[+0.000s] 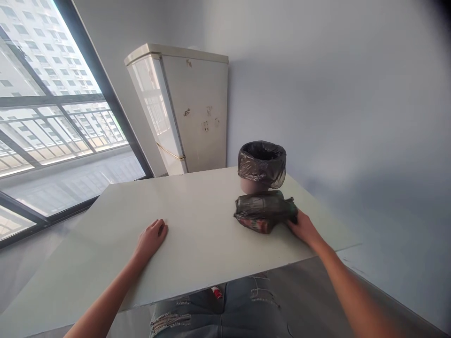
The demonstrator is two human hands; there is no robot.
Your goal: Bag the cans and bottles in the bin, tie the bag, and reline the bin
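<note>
Black, thin plastic is stretching around the bag (260,209), which is lying over the table (197,211) just in front of the bin (248,185); whether the two are touching, I cannot tell. The right hand (301,226) is closing around the bag's gathered end, its fingers partly hidden. The left hand (152,237) is resting on the table, well apart from the bag, curling into a loose fist with nothing showing in it.

Tearing is looking like the main risk: the film is pulling tight over bulky, reddish and dark contents, and a hard tug could be splitting it. A careless swing could also be knocking the bin, its liner (260,171) hanging loose.

The bag's long axis is running roughly left to right, its gathered neck pointing right, its fuller end facing left.
</note>
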